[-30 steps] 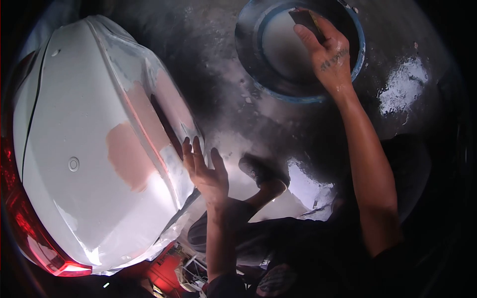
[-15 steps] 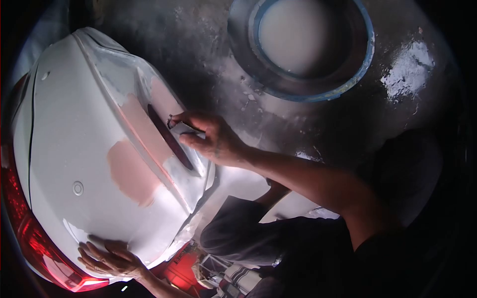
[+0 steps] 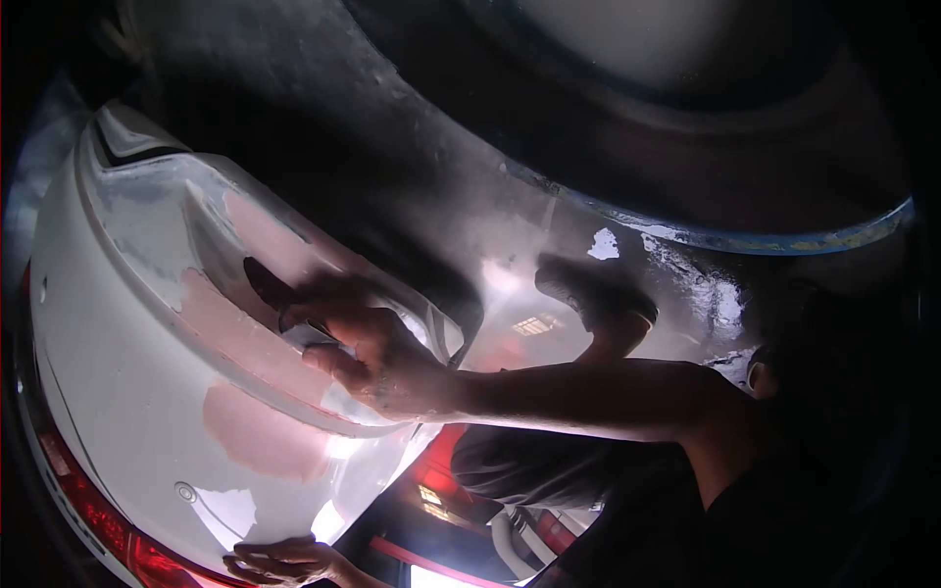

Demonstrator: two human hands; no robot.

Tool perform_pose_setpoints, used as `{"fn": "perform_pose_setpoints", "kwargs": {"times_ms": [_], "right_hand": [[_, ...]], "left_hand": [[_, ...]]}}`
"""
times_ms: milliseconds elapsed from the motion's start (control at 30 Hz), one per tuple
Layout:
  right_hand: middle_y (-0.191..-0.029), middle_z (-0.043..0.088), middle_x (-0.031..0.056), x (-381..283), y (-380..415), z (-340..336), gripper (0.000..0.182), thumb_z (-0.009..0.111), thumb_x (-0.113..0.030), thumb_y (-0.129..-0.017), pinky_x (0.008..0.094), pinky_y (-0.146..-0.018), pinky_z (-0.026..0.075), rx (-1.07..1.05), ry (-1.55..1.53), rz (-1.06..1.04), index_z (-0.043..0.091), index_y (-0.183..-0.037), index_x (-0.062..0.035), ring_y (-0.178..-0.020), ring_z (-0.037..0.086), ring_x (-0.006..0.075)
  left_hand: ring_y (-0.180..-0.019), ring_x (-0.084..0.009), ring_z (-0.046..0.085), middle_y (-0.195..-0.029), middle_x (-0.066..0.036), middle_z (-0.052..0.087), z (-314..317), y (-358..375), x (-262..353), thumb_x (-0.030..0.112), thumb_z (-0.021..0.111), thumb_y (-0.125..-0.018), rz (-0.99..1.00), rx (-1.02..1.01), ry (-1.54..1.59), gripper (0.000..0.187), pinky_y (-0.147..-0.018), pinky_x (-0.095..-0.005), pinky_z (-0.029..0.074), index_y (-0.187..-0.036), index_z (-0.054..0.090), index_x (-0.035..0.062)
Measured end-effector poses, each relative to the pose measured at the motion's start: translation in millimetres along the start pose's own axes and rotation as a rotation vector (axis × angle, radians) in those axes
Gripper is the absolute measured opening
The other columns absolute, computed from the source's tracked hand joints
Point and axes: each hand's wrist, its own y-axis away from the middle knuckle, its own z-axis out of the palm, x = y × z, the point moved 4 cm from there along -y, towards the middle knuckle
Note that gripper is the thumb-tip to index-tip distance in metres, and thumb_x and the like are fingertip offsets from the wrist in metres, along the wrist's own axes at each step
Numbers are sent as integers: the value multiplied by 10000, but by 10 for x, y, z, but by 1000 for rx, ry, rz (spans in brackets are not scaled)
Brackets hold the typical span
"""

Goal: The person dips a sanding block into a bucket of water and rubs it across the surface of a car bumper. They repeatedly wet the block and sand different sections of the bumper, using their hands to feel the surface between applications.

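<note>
Above the shiny floor [image 3: 461, 240], the right hand [image 3: 377, 365] pinches a pad [image 3: 308, 334] beside the white bumper [image 3: 137, 382]'s slot edge; probably light, bendable, best gripped by its sides. The left hand [image 3: 286, 563] rests, fingers extended.

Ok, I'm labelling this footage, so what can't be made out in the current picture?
Small pad, head view: partly hidden by the right hand; its far face doesn't show.
Left hand, head view: palm hidden behind its own back.
Basin, head view: far part cut off by the top edge.
Tail light, head view: lower end cut off by the bottom edge.
</note>
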Motion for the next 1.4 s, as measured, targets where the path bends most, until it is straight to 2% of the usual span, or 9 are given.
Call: {"fn": "perform_pose_setpoints", "kwargs": {"times_ms": [533, 800, 867, 967, 1067, 1133, 1267, 1333, 1400], "right_hand": [[-1018, 651, 204, -17, 115, 9, 277, 672, -55, -953, 413, -901, 524, 74, -90, 5, 655, -1226, -12, -983, 625, 355], [-1081, 653, 202, -91, -222, 43, 360, 645, -74, -966, 446, -906, 505, 3, 135, -37, 628, -1324, -34, -1067, 617, 352], [-1187, 615, 200, -41, -99, 20, 394, 642, -70, -964, 443, -993, 477, -125, -45, 223, 608, -1355, -44, -1171, 562, 346], [-916, 689, 210, -170, -428, 65, 262, 617, -155, -1030, 395, -811, 517, -57, 101, 172, 650, -1240, -3, -837, 661, 260], [-939, 691, 188, -129, -537, 49, 267, 605, -163, -1038, 377, -799, 512, -188, 193, 261, 646, -1249, -5, -836, 666, 239], [-975, 700, 169, -126, -176, 11, 292, 607, -147, -1033, 361, -815, 516, 10, 112, -80, 630, -1295, -22, -901, 696, 225], [-935, 697, 167, -204, -243, -4, 288, 611, -123, -1024, 381, -790, 524, 53, 142, -78, 635, -1293, -23, -844, 692, 257], [-987, 652, 224, -183, -595, 91, 185, 671, -129, -972, 453, -888, 511, -69, 106, 229, 652, -1042, 41, -930, 646, 372], [-1043, 644, 231, -283, -544, -29, 218, 667, -116, -971, 459, -908, 506, -208, 87, 444, 655, -1123, 39, -983, 643, 378]], "left_hand": [[-1353, -410, 524, -1493, -206, 526, 89, 120, -185, 286, 268, -1110, 38, -1, 5, 515, -1086, -602, 434, -1456, 548, 27], [-1353, -417, 523, -1495, -211, 520, 109, 115, -140, 314, 253, -1115, 14, 13, 6, 536, -1101, -594, 428, -1471, 531, 26], [-1356, -418, 519, -1501, -209, 513, 107, 108, -142, 324, 240, -1116, 90, -16, -113, 547, -1102, -585, 432, -1473, 530, 27], [-1355, -420, 516, -1510, -210, 502, 99, 87, -119, 323, 234, -1113, 55, -32, -42, 551, -1095, -602, 433, -1472, 528, 27], [-1348, -429, 517, -1506, -216, 502, 87, 90, -181, 321, 226, -1111, -36, -39, -15, 553, -1091, -622, 429, -1479, 522, 33], [-1342, -434, 518, -1503, -212, 506, 123, 127, -160, 326, 224, -1111, 40, -26, -75, 555, -1087, -619, 431, -1468, 535, 35], [-1354, -435, 505, -1502, -210, 508, 98, 97, -117, 329, 212, -1111, 75, -42, -104, 566, -1088, -622, 426, -1478, 525, 32], [-1354, -434, 503, -1500, -209, 510, 84, 91, -122, 328, 208, -1111, 44, -49, -71, 571, -1091, -624, 423, -1481, 519, 25], [-1354, -434, 501, -1498, -208, 513, 90, 71, -122, 328, 204, -1111, -10, -35, -43, 576, -1094, -626, 421, -1485, 514, 18]]}}
